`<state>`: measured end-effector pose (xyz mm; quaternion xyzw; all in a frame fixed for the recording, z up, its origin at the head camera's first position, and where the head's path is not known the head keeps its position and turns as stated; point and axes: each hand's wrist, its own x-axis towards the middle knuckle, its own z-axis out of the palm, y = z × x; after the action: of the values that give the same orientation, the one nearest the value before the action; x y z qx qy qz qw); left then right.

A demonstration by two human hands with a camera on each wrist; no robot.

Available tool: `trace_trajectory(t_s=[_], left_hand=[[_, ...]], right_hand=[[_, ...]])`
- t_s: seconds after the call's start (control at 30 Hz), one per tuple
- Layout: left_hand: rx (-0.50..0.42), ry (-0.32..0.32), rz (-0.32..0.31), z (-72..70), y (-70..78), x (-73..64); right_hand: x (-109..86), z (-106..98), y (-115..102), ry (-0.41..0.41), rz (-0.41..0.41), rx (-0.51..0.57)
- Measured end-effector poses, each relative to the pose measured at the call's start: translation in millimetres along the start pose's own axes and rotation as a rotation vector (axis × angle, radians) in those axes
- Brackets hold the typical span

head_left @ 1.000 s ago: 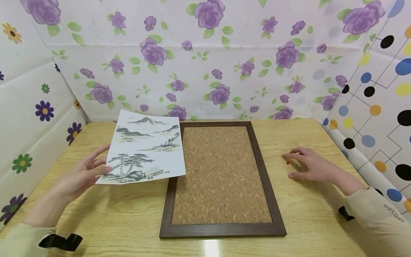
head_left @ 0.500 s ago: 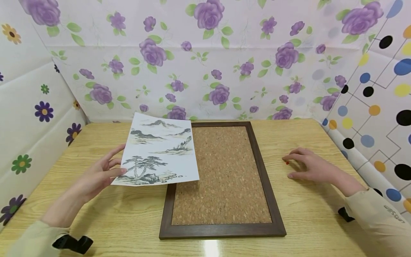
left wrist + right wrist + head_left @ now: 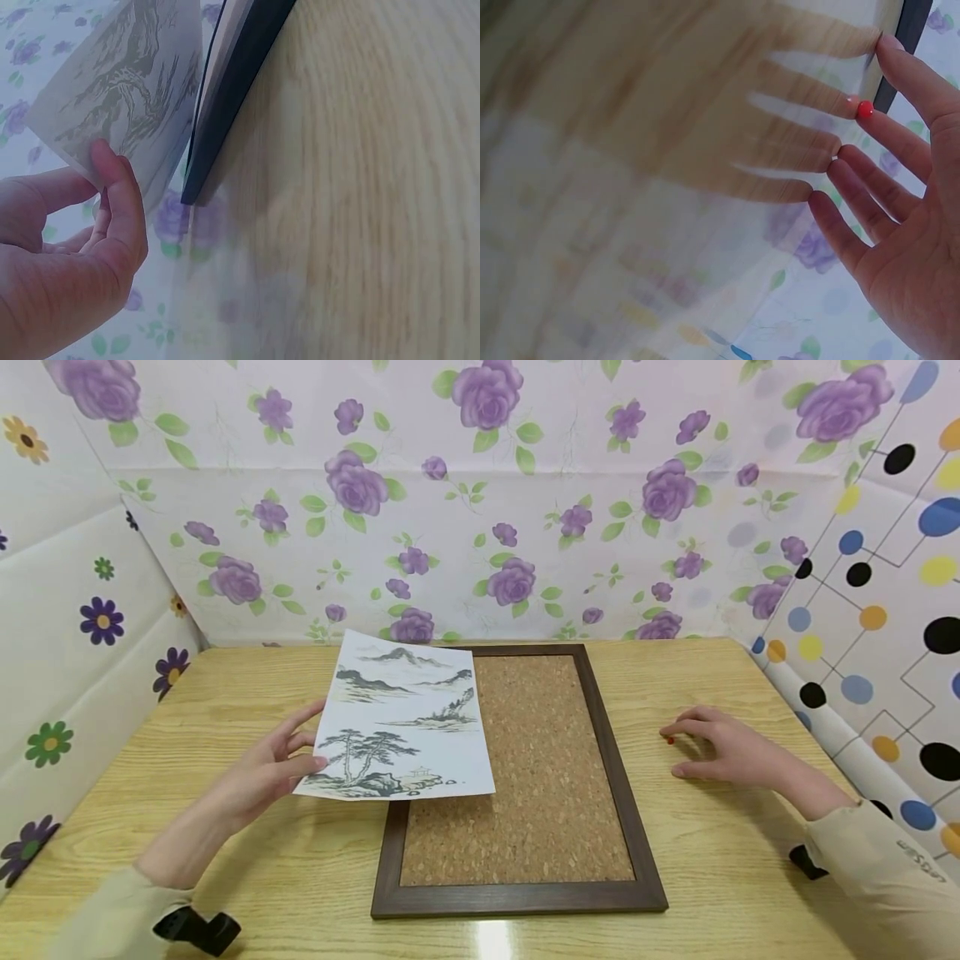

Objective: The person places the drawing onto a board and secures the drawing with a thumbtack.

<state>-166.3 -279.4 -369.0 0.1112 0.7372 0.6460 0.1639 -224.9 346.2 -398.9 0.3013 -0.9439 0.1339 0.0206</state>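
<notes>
One white rectangular sheet of paper printed with a dark ink-style landscape (image 3: pixel 408 727) hangs from the person's bare left hand (image 3: pixel 262 781), whose grip is closed at the sheet's lower left corner, the thumb on the printed face and the other fingers behind. The sheet is raised off the pale yellow wood-grain counter (image 3: pixel 300 885), slightly curved. Seen from the head, its right part lies over the left side of a rectangular tan cork board (image 3: pixel 551 777) with a dark brown frame (image 3: pixel 517 899), and a shadow falls on the cork below its lower right corner. The board lies flat in the middle of the counter. Well to its right, the bare right hand (image 3: pixel 723 752) has a loose, spread grip, thumb apart from the gently bent fingers, with nothing held between them; its fingertips rest on the counter. One small, round, glossy red object (image 3: pixel 865 110) sits right at the index fingertip; whether the two touch is hard to tell. Both arms wear beige sleeves (image 3: pixel 885 877). Behind the counter hangs a white covering with purple roses and green leaves (image 3: pixel 262 552).
</notes>
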Motion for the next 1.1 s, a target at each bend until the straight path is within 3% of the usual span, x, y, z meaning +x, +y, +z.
trace_trajectory(t_s=[0.4, 0.6, 0.9, 1.1], left_hand=[[0.005, -0.038, -0.001, 22.1, -4.2, 10.1], [0.012, -0.032, -0.042, 30.3, -3.7, 11.3], [0.050, -0.097, -0.111, 33.7, -9.2, 12.3], [0.085, -0.096, -0.124, 32.2, -11.4, 12.3]], right_hand=[[-0.5, -2.1, -3.6, -0.003, 0.003, -0.009], [-0.3, -3.1, -4.8, -0.002, 0.006, -0.012], [-0.5, -1.2, -0.9, -0.009, 0.009, -0.015], [-0.9, -0.9, -0.6, -0.006, 0.006, -0.015]])
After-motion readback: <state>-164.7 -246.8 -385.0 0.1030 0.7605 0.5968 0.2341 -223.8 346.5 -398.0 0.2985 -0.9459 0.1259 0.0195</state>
